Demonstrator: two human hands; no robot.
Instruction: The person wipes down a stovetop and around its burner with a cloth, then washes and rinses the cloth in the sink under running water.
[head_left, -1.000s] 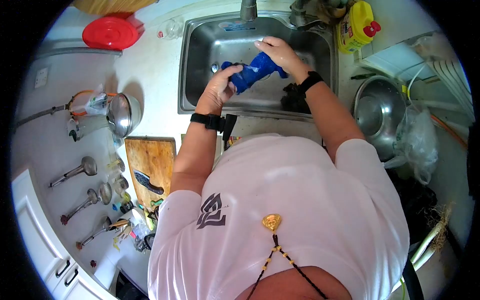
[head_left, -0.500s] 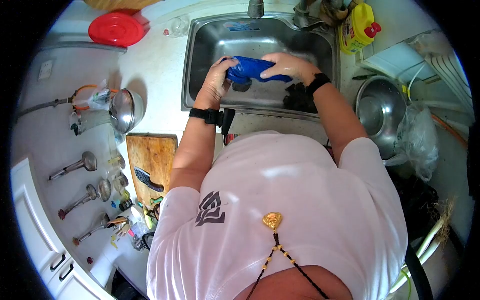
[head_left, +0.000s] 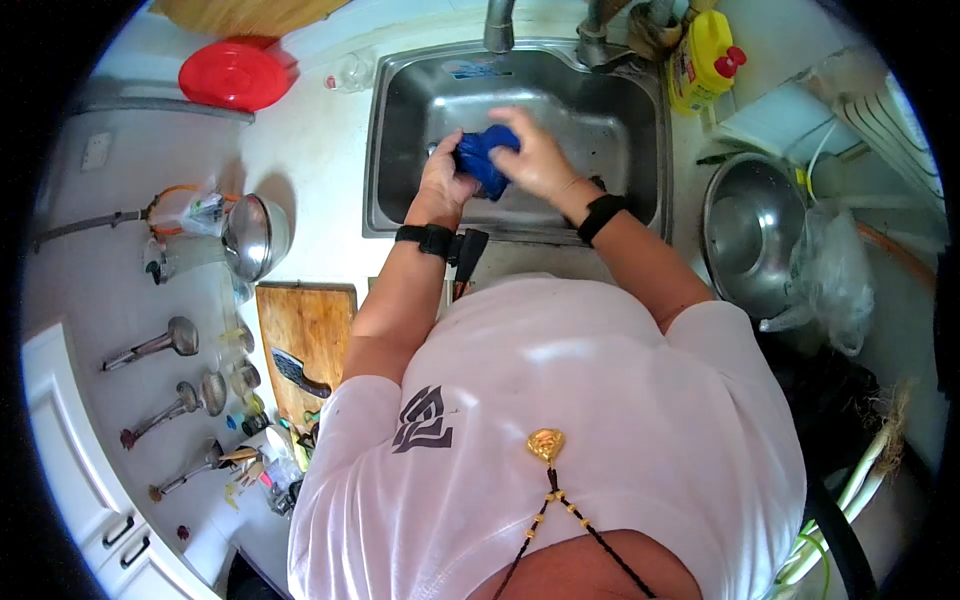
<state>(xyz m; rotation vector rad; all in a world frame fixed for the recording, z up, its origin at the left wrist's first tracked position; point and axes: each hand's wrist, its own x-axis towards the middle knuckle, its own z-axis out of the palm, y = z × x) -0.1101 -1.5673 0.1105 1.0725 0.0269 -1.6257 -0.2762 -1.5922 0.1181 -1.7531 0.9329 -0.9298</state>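
A bunched blue cloth (head_left: 486, 160) hangs between my hands above the steel sink (head_left: 400, 95). My left hand (head_left: 446, 172) has its fingers closed round the left side of the cloth. At the right side of the cloth is my right hand (head_left: 535, 158), smeared by motion, with its fingers spread and touching the cloth. Beneath my right wrist, a small part of something dark (head_left: 598, 183) shows in the sink. The faucet (head_left: 499, 25) hangs over the sink's back edge.
A yellow bottle (head_left: 700, 65) stands right of the sink, above a metal bowl (head_left: 752, 235) and a plastic bag (head_left: 832, 280). On the left are a red lid (head_left: 235, 76), a metal pot (head_left: 250, 237) and a cutting board (head_left: 310, 335) with a cleaver (head_left: 298, 372).
The blue cloth has gone from stretched out between both hands to a compact bunch. My right hand has moved left and its fingers have lifted and spread. The view has shifted slightly.
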